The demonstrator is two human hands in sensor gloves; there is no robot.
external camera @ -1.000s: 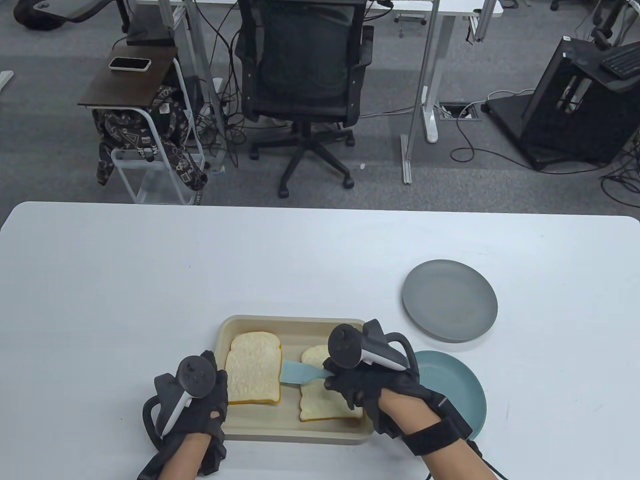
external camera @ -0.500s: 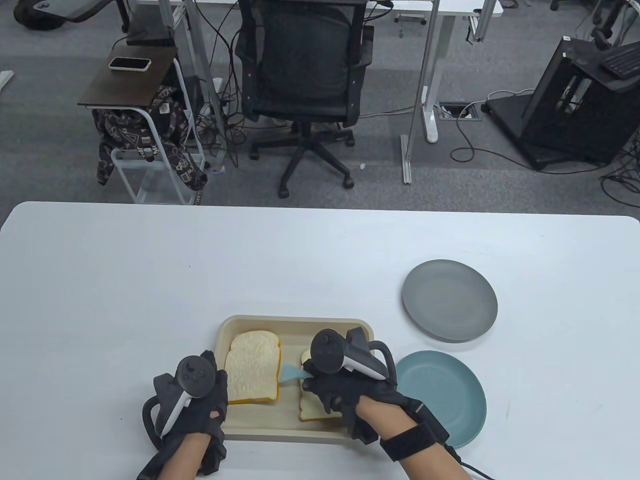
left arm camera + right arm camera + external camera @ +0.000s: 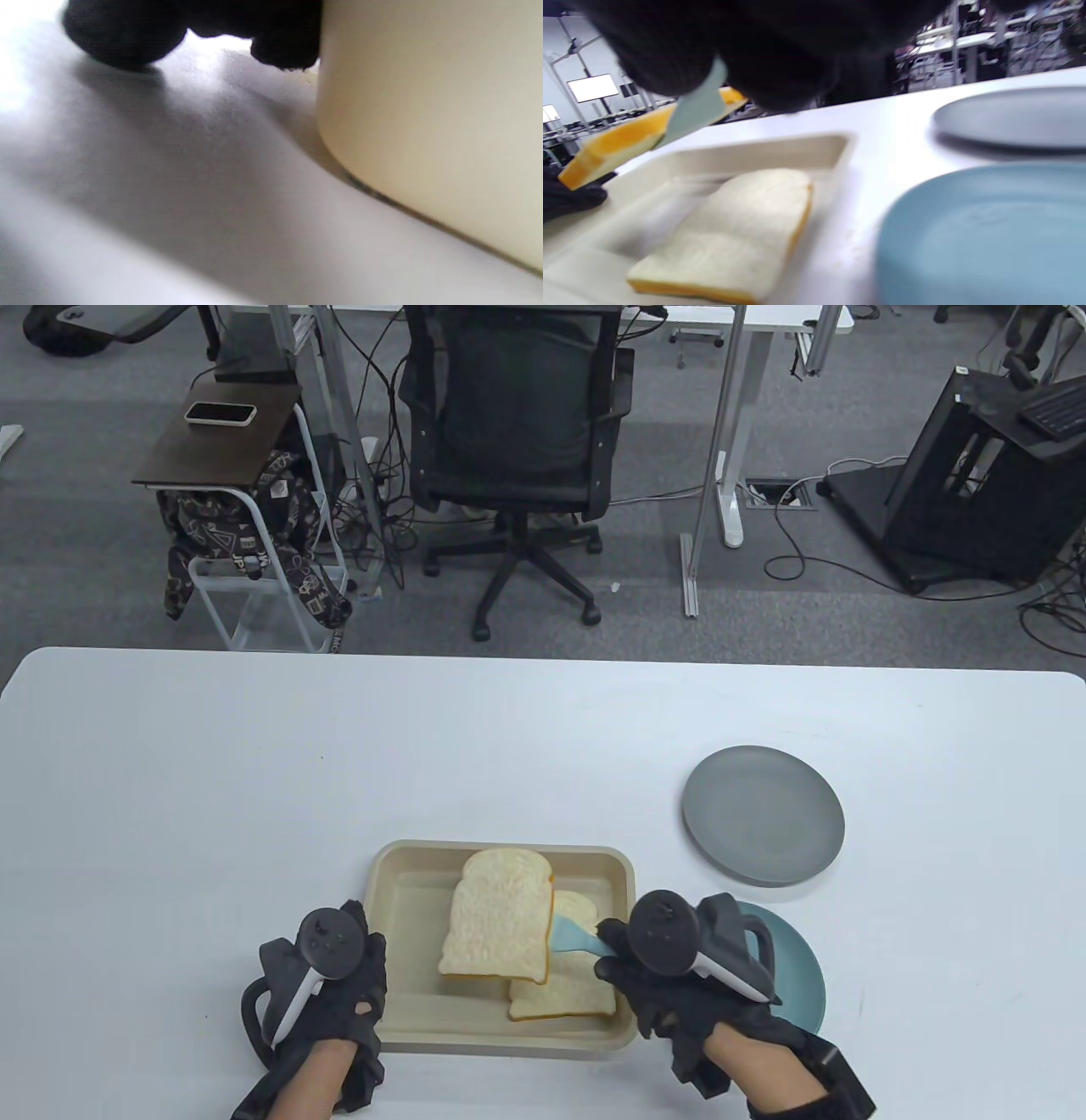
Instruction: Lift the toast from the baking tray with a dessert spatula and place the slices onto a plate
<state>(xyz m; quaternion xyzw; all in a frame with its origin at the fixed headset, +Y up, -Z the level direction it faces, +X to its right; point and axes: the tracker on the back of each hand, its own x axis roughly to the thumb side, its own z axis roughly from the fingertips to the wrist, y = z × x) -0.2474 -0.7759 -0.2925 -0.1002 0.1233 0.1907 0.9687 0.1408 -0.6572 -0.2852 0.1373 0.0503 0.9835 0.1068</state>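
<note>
Lifted toast slice on spatula, seemingly just beyond right hand fingers.

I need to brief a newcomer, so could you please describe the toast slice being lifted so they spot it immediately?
Find the beige baking tray at the white table's near edge. The lifted slice rides on the blue spatula; unlike the flat slice beneath, it is raised.

The tabletop is smooth, matt white, and the tray on it looks like smooth cream plastic with a dull sheen. Both bread slices have a porous, spongy face and an orange-brown crust. The grey plate and blue plate are matt; both hands wear black knit cloth gloves.
</note>
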